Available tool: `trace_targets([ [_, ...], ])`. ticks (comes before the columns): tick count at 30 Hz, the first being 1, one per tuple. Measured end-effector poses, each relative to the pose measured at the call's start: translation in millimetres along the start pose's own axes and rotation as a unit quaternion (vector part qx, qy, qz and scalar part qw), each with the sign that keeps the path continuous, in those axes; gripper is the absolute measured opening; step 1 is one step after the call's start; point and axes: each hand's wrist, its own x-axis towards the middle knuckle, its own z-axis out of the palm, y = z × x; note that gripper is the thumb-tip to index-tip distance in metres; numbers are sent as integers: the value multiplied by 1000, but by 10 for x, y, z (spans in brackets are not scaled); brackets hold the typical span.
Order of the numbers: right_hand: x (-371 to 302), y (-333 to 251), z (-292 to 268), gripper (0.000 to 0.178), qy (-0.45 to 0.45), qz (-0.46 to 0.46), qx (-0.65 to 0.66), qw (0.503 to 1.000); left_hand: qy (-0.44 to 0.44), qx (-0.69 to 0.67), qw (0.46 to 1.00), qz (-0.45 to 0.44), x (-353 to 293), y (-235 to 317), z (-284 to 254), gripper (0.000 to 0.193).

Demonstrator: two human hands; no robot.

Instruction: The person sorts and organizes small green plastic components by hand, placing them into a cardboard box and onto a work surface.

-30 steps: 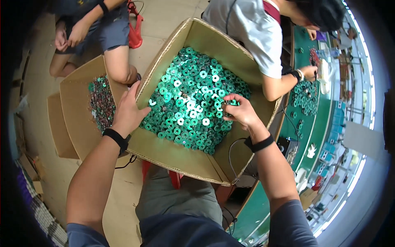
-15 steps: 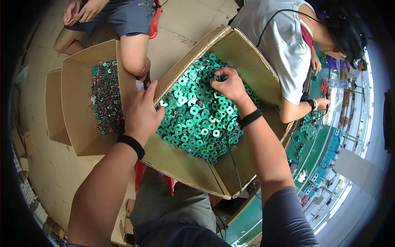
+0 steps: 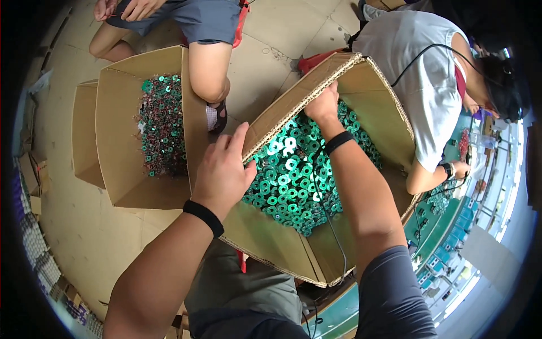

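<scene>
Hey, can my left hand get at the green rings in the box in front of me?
Probably yes: your left hand is at the left rim of the open cardboard box, the green rings show just past its thumb, and nothing visible seems to block the way.

The pale tiled floor [image 3: 257, 85] carries a cardboard carton [image 3: 121, 169], a second carton [image 3: 86, 130] just left of it, and a co-worker's sandalled foot [image 3: 219, 118] near the first carton's right wall. On the green bench [image 3: 342, 308] at the right lies a ring heap [image 3: 439, 200], with reddish parts [image 3: 464, 144] farther along. What bears the large cardboard box [image 3: 271, 237] is mostly hidden.
</scene>
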Motion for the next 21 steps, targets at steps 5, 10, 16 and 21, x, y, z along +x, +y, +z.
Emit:
trace_targets([
  [5,-97,-228,38,61,-5,40,37,998,-5,19,1000,-10,-37,-82,-21,72],
  [10,54,311,-28,68,-93,28,-13,995,0,1,1000,13,43,52,30,71],
  [16,-458,132,-647,57,4,34,128,991,-1,24,1000,-13,-7,-37,-8,69],
  [21,-775,279,-757,52,-8,14,56,998,-13,41,999,-33,12,17,-15,71],
])
